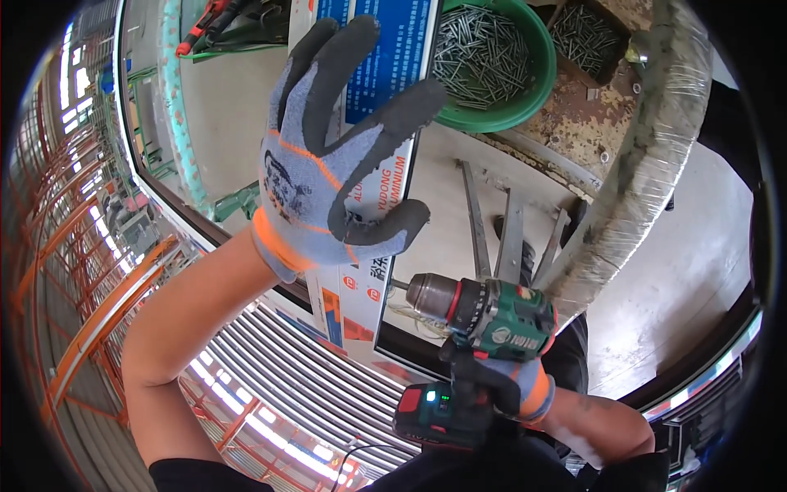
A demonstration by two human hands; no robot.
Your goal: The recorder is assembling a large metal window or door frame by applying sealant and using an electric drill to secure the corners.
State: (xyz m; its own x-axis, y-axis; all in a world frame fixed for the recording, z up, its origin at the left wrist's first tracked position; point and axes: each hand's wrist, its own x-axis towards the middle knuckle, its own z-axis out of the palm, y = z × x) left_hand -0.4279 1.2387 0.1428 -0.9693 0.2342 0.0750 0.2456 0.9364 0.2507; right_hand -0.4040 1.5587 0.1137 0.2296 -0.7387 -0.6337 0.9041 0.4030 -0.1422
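Note:
My gloved left hand [303,184] is spread wide, its dark-coated fingers apart, over a long flat bar [352,307] covered in printed white, blue and orange film. Its palm side is hidden, so I cannot tell how firmly it touches the bar. In my gloved right hand [492,379] is a green and black cordless drill [512,318], gripped by the handle. The drill's chuck points left, and its thin bit ends close to the bar's right edge; whether it touches is hard to see. Lights glow on the drill's battery [426,410].
A green bowl [543,82] full of screws stands at the top, beside a rusty tray [621,51] of more screws. A film-wrapped padded rail [643,197] curves down the right. Red-handled pliers [201,31] lie at upper left. Grey metal bars [510,234] show below the bowl.

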